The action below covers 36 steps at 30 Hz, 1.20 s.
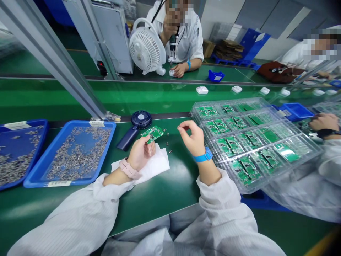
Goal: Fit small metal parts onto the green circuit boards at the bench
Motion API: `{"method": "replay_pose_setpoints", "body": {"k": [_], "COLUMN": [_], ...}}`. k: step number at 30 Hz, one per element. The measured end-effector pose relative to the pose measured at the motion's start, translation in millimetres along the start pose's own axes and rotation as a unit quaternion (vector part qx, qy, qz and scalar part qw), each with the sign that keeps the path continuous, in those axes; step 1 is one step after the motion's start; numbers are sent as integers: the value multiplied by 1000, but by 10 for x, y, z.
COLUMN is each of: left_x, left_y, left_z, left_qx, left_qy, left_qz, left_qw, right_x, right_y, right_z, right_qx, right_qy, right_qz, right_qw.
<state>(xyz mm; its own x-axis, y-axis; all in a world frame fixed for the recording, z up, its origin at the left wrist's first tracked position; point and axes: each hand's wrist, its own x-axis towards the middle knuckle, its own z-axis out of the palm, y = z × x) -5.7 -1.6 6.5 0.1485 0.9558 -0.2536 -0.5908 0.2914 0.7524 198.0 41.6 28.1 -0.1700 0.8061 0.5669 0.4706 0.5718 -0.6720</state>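
My left hand (pixel 142 152) is closed on a green circuit board (pixel 153 133), gripping its near edge between thumb and fingers. A white cloth or paper (pixel 160 160) lies under that hand. To the right, my right hand (pixel 192 137) is raised over the table with thumb and forefinger pinched together. A tiny speck shows at those fingertips, too small to name. Several small metal parts (pixel 167 143) are scattered on the green table between the board and my right hand. A dark blue handheld fan (pixel 128 138) lies just behind the board.
Two blue trays of small metal parts, one nearer (pixel 69 184) and one farther left (pixel 20 177), stand at left. Stacked clear trays (pixel 306 151) hold circuit boards at right. White casings (pixel 202 90) line the green conveyor (pixel 119 94). Across it, a person works beside a white fan (pixel 147 49).
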Motion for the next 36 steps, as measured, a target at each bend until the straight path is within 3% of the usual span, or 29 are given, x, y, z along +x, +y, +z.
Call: {"method": "replay_pose_setpoints", "body": {"k": [7, 11, 16, 21, 25, 28, 33, 36], "left_x": [0, 4, 6, -8, -7, 6, 14, 11], "left_y": [11, 12, -1, 1, 1, -5, -11, -11], "left_z": [3, 3, -3, 11, 8, 0, -3, 1], "left_qx": [1, 1, 9, 7, 8, 8, 1, -6], "left_qy": [1, 5, 1, 3, 6, 2, -3, 0], "left_qz": [-5, -6, -5, 1, 3, -2, 4, 1], "left_qw": [1000, 1000, 1000, 1000, 1000, 1000, 1000, 1000], "right_x": [33, 44, 26, -27, -47, -34, 12, 30], "right_y": [-40, -15, 18, 18, 0, -26, -63, -50], "right_z": [-101, -107, -73, -45, -40, -66, -150, -179], "right_qx": [-2, -5, -13, -47, -97, -93, -10, -16], "right_qy": [47, 27, -129, -377, -454, -430, -237, -199], "right_qz": [-41, -27, 31, 87, 65, 57, 55, 40], "right_qw": [998, 999, 991, 921, 883, 896, 970, 979]}}
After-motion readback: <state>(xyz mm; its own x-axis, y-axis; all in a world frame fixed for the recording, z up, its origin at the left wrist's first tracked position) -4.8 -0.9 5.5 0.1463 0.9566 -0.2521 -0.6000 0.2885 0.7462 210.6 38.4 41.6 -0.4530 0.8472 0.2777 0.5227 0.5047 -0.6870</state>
